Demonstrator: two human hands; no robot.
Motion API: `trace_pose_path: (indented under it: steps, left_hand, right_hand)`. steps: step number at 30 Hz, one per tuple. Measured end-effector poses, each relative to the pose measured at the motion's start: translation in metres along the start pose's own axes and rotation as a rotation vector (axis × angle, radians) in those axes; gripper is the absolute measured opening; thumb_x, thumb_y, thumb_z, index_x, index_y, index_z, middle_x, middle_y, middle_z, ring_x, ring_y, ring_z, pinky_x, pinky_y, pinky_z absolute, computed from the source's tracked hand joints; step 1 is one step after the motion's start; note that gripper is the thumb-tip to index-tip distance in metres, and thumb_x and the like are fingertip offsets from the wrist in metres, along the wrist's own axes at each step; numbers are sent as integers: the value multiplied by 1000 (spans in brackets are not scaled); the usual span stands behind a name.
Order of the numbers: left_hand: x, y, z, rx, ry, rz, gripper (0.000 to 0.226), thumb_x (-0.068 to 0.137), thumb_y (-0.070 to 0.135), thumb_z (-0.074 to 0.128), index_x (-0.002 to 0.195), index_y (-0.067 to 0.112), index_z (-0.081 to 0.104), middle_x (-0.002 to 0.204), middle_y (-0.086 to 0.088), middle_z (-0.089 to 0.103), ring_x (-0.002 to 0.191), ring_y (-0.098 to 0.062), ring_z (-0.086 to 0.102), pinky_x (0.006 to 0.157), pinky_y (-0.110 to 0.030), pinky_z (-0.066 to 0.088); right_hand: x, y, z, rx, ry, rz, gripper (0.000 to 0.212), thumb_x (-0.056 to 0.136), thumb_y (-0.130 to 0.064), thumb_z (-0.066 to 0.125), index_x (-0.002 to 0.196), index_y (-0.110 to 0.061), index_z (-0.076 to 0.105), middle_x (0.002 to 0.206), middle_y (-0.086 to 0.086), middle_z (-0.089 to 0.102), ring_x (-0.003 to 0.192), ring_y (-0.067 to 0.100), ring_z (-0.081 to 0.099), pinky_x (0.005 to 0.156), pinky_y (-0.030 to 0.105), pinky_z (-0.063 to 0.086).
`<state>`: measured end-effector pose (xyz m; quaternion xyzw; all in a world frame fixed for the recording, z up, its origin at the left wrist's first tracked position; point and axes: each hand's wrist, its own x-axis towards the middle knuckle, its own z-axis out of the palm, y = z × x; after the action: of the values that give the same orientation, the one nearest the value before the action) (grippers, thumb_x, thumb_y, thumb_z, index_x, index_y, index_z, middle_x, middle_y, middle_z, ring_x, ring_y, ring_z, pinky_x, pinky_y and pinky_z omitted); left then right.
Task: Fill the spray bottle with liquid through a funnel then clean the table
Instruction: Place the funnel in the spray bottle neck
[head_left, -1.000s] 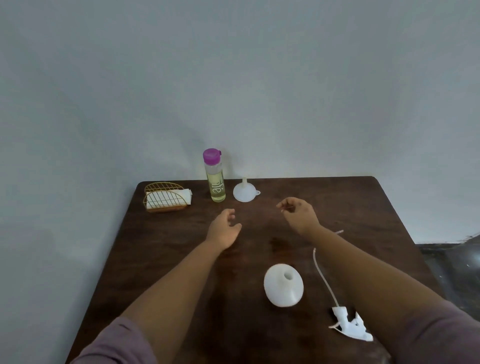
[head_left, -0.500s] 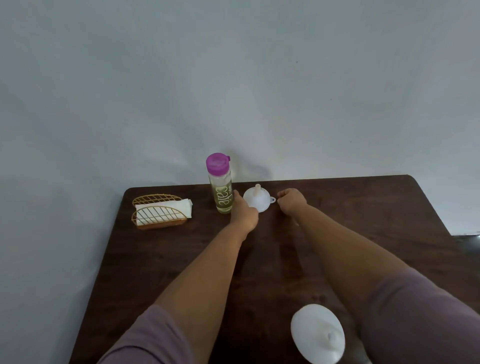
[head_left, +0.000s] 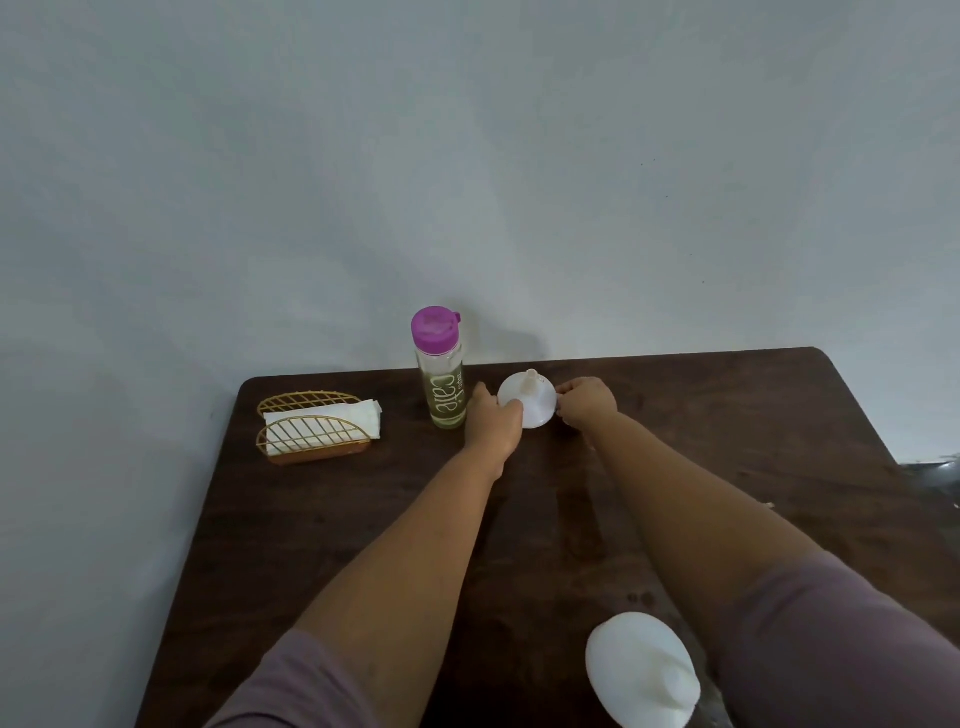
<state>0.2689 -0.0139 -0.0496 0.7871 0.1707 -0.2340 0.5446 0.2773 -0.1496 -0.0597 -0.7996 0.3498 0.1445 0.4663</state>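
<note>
Hands meet at the far edge of the dark brown wooden surface (head_left: 363, 519) — the left hand (head_left: 492, 421) and right hand (head_left: 587, 402) both touch the rim of the white plastic funnel (head_left: 527, 397), which sits mouth-down with its spout up; fingers curl narrowly on it, though a firm grip cannot be told. Just left stands the clear bottle of yellow-green liquid with a purple cap (head_left: 441, 374), and farther left a gold wire napkin holder (head_left: 311, 434). The white round spray bottle (head_left: 641, 673) stands uncapped at the near edge. Bare wood lies between — a plain grey wall (head_left: 467, 156) behind.
</note>
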Motion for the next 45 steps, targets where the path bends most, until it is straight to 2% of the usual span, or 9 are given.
trace_pose_path:
  steps: [3, 11, 13, 16, 19, 23, 31, 39, 45]
  left_hand:
    - [-12, 4, -2, 46, 24, 67, 68, 94, 25, 50, 154, 12, 19, 149, -10, 35, 131, -29, 45, 106, -42, 42]
    - [-67, 9, -2, -45, 16, 24, 49, 92, 32, 47, 137, 13, 51, 132, -8, 50, 109, -28, 61, 98, -45, 51]
    - [-88, 9, -6, -162, 22, -20, 37, 92, 24, 47, 125, 12, 60, 115, -6, 59, 95, -21, 63, 89, -37, 55]
    - [-112, 6, -14, -342, 4, -69, 24, 95, 11, 51, 115, 10, 65, 101, -5, 63, 79, -13, 60, 65, -23, 53]
    - [-142, -3, -16, -455, 1, -67, 20, 94, 10, 60, 113, 10, 67, 107, -7, 66, 90, -14, 64, 75, -23, 57]
    - [-187, -12, -10, -540, -17, -39, 19, 94, 8, 61, 112, 7, 65, 103, -6, 67, 89, -13, 64, 78, -23, 56]
    - [-257, -23, 7, -496, 26, 111, 21, 95, 10, 59, 116, 13, 65, 115, -6, 66, 102, -17, 64, 82, -25, 57]
    - [-310, -26, 16, -544, 10, 185, 23, 99, 10, 51, 118, 11, 64, 115, -8, 68, 104, -18, 65, 87, -29, 56]
    - [-327, -34, 16, -589, 63, 250, 10, 94, 12, 63, 101, 6, 65, 110, -9, 67, 99, -15, 66, 80, -21, 56]
  right_hand:
    - [-16, 2, -2, 9, 24, -3, 19, 86, -8, 55, 100, -14, 66, 92, 6, 65, 81, 21, 59, 56, 24, 42]
    - [-83, 13, -35, 265, 5, 34, 27, 77, 8, 45, 73, -11, 65, 62, 6, 53, 56, 18, 42, 55, 28, 36]
    - [-99, 19, -42, 345, -8, 55, 23, 79, 4, 46, 65, -8, 60, 61, 7, 49, 56, 18, 40, 54, 29, 34]
    - [-123, 31, -53, 512, -16, 68, 17, 85, -2, 48, 79, -1, 65, 66, 8, 54, 54, 13, 46, 53, 24, 40]
    - [-150, 48, -63, 592, -55, 68, 18, 92, -4, 50, 90, 1, 67, 71, 8, 60, 55, 9, 52, 55, 20, 47]
    - [-187, 64, -78, 688, -77, 65, 20, 92, -4, 50, 77, -3, 63, 65, 6, 55, 54, 9, 50, 52, 17, 47]
    - [-244, 92, -109, 715, -97, -61, 20, 101, -20, 45, 106, -8, 60, 66, 5, 54, 54, 13, 54, 47, 20, 48]
    - [-275, 111, -134, 605, -52, -306, 24, 101, -30, 46, 103, -12, 62, 81, 8, 60, 68, 17, 59, 75, 32, 56]
    - [-288, 124, -136, 578, -93, -436, 25, 102, -19, 42, 96, -12, 65, 110, 10, 64, 100, 22, 63, 79, 28, 56]
